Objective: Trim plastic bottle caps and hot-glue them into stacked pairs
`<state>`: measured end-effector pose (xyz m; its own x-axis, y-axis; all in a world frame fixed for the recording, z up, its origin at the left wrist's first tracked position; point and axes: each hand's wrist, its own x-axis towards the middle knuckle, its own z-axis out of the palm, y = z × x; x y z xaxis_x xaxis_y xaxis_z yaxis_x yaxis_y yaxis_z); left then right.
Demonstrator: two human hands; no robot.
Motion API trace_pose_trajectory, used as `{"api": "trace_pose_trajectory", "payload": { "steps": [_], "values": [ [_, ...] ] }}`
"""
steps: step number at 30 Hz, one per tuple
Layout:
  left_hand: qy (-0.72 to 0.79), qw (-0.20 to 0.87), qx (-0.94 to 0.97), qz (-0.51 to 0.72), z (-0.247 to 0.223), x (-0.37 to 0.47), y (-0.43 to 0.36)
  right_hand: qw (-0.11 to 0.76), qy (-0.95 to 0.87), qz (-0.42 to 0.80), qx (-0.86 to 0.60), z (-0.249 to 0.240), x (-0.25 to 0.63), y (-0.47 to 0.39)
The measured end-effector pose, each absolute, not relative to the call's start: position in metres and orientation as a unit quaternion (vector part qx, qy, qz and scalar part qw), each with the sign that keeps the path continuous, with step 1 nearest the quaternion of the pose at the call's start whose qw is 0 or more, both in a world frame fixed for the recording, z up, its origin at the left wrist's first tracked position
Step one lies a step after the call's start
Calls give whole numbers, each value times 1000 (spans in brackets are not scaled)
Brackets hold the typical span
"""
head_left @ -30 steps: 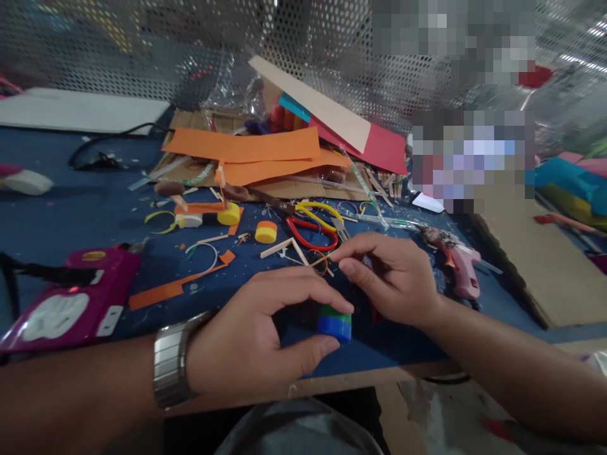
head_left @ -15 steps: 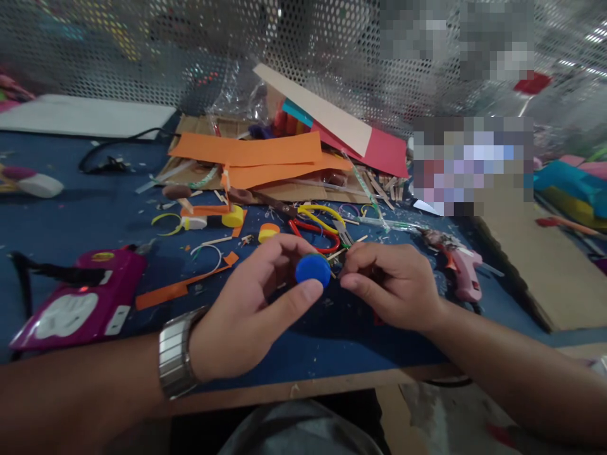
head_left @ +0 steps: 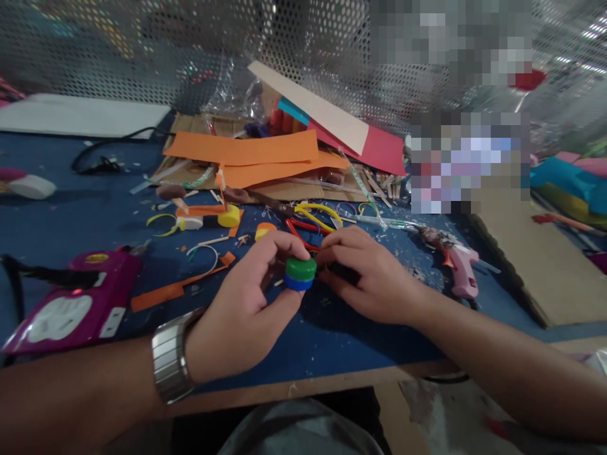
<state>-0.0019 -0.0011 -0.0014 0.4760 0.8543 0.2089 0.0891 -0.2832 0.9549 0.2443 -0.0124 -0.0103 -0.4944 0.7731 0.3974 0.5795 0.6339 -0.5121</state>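
Between the thumb and fingers of my left hand [head_left: 237, 309] are two stacked bottle caps: a green cap [head_left: 300, 268] on top and a blue cap [head_left: 298, 284] under it. A metal-banded watch circles that wrist. My right hand [head_left: 367, 275] is curled just right of the caps, its fingertips close beside them; what is inside its fingers, if anything, is hidden. Behind the hands lie pliers with red handles [head_left: 303, 235] and scissors with yellow handles [head_left: 320, 210]. A yellow and orange roll [head_left: 265, 230] sits just past my left fingers.
At the left stands a purple device [head_left: 78, 303] with a black cable and a lit red lamp. A pink glue gun [head_left: 462, 272] lies right. Orange paper strips [head_left: 246, 148], cardboard [head_left: 535, 253] and scraps cover the blue table. A perforated metal screen [head_left: 142, 57] rises behind.
My left hand has tipped the caps, so the green one now shows above the blue. The right hand has come left, closer to them. The view has shifted slightly.
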Motion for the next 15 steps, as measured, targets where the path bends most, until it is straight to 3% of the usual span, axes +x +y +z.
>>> {"api": "trace_pose_trajectory", "payload": {
  "steps": [8,15],
  "values": [
    [212,451,802,328,4,-3,-10,210,-893,127,-376,-10,242,-19],
    [121,455,830,300,4,-5,-15,284,-868,91,-396,-17,246,-15]
  ]
}}
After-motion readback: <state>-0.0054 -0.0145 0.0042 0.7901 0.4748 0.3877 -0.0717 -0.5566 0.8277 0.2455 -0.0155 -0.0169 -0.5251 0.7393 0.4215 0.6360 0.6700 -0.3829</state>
